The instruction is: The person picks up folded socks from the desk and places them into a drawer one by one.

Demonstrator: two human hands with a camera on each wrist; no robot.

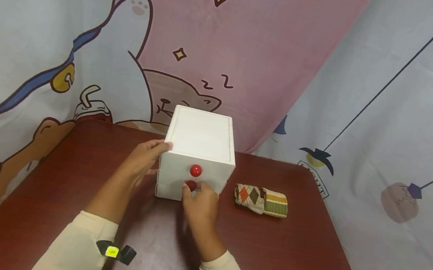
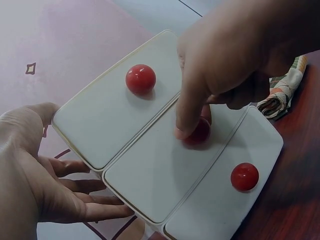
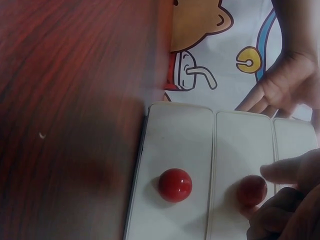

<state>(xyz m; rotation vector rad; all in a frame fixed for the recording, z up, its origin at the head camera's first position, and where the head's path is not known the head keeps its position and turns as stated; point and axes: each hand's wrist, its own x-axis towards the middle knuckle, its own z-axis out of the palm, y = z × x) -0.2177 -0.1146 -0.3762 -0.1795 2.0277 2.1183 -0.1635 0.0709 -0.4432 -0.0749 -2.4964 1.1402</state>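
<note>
A white three-drawer box (image 1: pixel 202 134) stands on the table with round red knobs down its front. Thumb and fingers of my right hand (image 1: pixel 203 207) pinch the middle knob (image 2: pixel 196 133), partly covering it. The top knob (image 2: pixel 140 79) and bottom knob (image 3: pixel 175 185) are untouched. My left hand (image 1: pixel 141 160) rests along the box's left side, thumb at the top front edge and fingers spread, as the left wrist view shows. All drawers look pushed in.
Right of the box lies a rolled pair of patterned socks (image 1: pixel 261 201), argyle and striped. The dark red-brown table (image 1: pixel 289 265) reaches back to a cartoon-printed cloth (image 1: pixel 278 47). Black straps with small devices sit on both sleeves.
</note>
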